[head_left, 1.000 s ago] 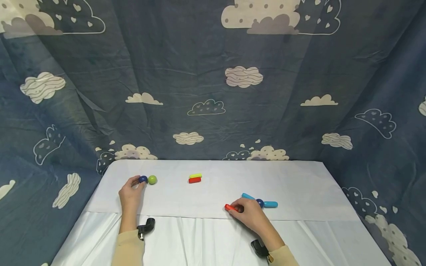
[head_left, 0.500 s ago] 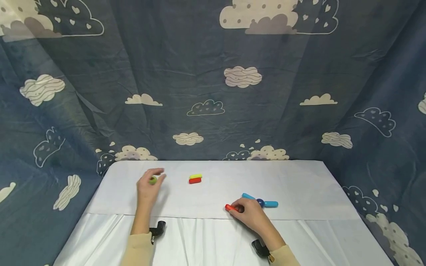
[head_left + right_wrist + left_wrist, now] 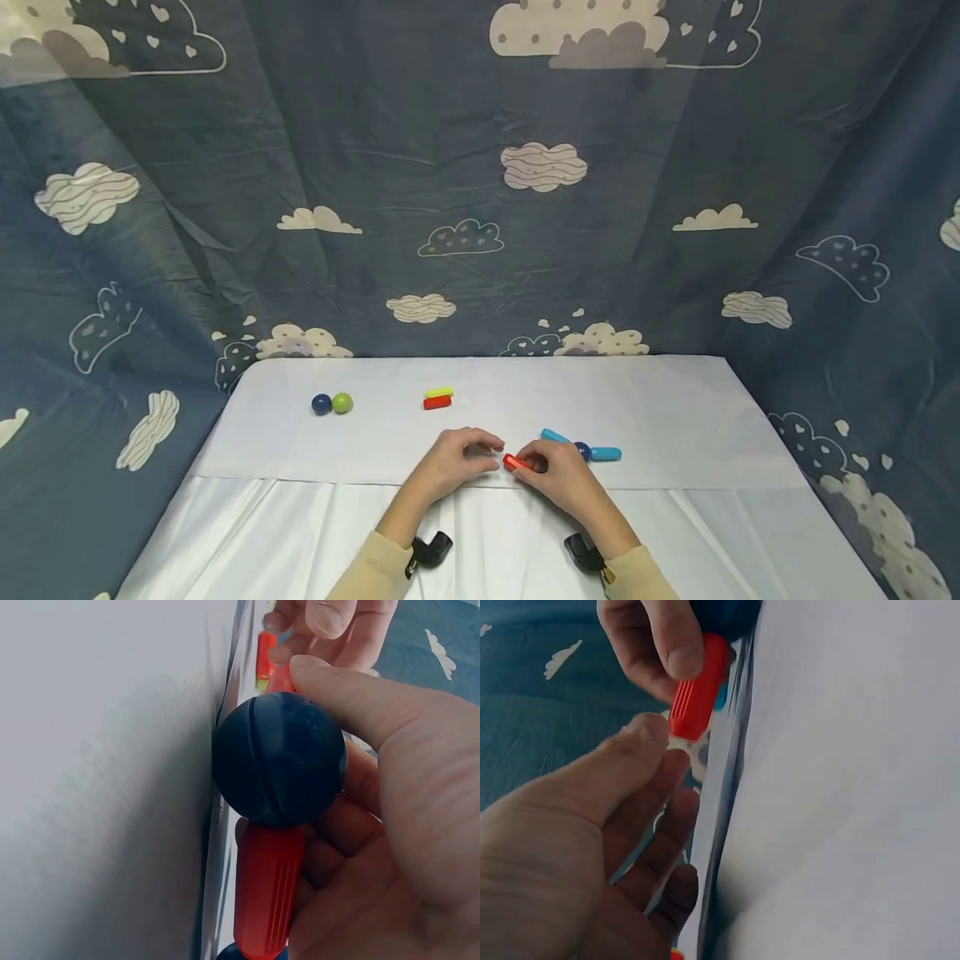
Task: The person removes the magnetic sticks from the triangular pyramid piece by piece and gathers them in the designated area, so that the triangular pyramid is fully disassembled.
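Observation:
My right hand [image 3: 561, 477] grips a toy piece made of a dark blue ball [image 3: 279, 759] with red ribbed rods on opposite sides. One red rod [image 3: 513, 462] points left from the fingertips; the other rod [image 3: 268, 892] shows below the ball in the right wrist view. My left hand [image 3: 450, 462], fingers loosely bent and holding nothing, is just left of the near rod's tip. A small gap seems to separate them, though in the left wrist view thumb and rod [image 3: 697, 694] overlap. The right hand hides the ball in the head view.
Behind the right hand lies a dark blue ball [image 3: 582, 451] with light blue rods [image 3: 606, 454] at an angle. Farther back are a yellow rod [image 3: 439, 392] beside a red rod [image 3: 437, 402]. At left sit a dark blue ball [image 3: 322, 404] and a green ball [image 3: 342, 403].
My left hand has left the blue ball at the back left, passed over the green ball and come right and nearer, beside the right hand. The right hand has stayed nearly still.

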The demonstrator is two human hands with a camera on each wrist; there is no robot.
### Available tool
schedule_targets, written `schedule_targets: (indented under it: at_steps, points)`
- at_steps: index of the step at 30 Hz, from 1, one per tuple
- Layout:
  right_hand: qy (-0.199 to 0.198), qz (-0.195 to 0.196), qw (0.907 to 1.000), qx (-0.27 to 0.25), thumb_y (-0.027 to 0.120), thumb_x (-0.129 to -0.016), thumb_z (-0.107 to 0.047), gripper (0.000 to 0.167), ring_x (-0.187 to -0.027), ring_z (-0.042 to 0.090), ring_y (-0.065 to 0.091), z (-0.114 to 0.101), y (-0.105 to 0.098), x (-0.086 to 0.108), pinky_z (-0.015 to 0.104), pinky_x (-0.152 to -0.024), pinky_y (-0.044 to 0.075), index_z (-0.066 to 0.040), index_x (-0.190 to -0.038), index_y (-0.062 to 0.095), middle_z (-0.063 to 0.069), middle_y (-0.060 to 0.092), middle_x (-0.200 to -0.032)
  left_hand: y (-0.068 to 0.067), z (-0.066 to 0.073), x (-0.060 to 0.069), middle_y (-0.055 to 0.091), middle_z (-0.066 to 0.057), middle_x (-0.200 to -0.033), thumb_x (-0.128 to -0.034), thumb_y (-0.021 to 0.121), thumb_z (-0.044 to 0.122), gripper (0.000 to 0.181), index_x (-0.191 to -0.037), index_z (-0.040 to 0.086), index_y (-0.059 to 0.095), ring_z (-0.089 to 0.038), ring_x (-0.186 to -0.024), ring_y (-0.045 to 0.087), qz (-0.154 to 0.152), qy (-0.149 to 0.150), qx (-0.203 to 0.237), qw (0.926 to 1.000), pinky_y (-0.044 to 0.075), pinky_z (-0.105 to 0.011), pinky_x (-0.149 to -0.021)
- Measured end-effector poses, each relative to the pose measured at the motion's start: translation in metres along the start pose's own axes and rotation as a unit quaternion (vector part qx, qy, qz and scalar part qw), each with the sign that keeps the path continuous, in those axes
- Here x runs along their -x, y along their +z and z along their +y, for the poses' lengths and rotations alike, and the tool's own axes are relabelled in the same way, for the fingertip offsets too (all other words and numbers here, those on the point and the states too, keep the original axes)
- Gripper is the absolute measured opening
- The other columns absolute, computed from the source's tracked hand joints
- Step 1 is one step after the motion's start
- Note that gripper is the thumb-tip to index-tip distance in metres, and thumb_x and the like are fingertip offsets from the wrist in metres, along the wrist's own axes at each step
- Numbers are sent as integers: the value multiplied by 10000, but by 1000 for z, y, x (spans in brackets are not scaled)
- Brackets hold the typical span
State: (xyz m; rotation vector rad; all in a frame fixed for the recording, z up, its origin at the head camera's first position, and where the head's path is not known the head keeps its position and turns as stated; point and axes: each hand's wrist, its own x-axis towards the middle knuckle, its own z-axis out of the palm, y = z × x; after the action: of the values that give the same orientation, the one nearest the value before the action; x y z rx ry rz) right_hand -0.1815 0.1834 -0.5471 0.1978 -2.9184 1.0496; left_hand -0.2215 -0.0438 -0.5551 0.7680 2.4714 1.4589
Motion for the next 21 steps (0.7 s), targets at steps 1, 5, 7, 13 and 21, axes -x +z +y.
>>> schedule_targets:
  at_steps: [1, 5, 7, 13, 21]
  points:
    - [-57, 4, 10000, -12, 901, -851, -208, 161, -732, 58, 545, 1, 0, 0, 212, -674, 476, -186, -969, 793, -114, 659, -785, 2, 0, 0, 786, 98, -1174, -962, 797, 224, 262, -1222, 197, 786, -81, -1096, 711, -21, -6, 21, 10000, 557, -301, -1001]
    - [-223, 5, 9997, -21, 899, -851, -201, 158, -720, 38, 547, 2, -1, -1, 209, -666, 478, -177, -963, 790, -115, 672, -785, 9, -1, -1, 791, 93, -1151, -960, 801, 239, 239, -1197, 222, 798, -46, -1044, 707, 2, 1, 26, 10000, 556, -283, -977]
    - [-250, 0, 9997, -29, 901, -848, -201, 161, -719, 33, 546, 1, -1, -1, 209, -667, 480, -177, -961, 789, -118, 671, -785, 12, -1, -1, 793, 85, -1140, -956, 805, 242, 234, -1189, 225, 801, -44, -1035, 705, 33, 49, -39, 10000, 558, -289, -974]
    - [-506, 138, 9984, -197, 886, -868, -213, 141, -775, 23, 631, 2, -3, 0, 214, -714, 544, -192, -971, 793, -111, 731, -853, 14, -3, -2, 789, 78, -1064, -948, 812, 269, 171, -1117, 245, 811, -35, -988, 705, 190, 48, -250, 9995, 568, -292, -934]
    - [-507, 1043, 9922, -451, 855, -892, -123, 145, -706, 54, 592, 9, -13, 0, 193, -649, 525, -159, -1019, 794, -77, 696, -822, 7, -8, -1, 743, 106, -1027, -946, 814, 282, 156, -1102, 272, 814, -68, -990, 678, 536, -436, -497, 9964, 559, -340, -946]
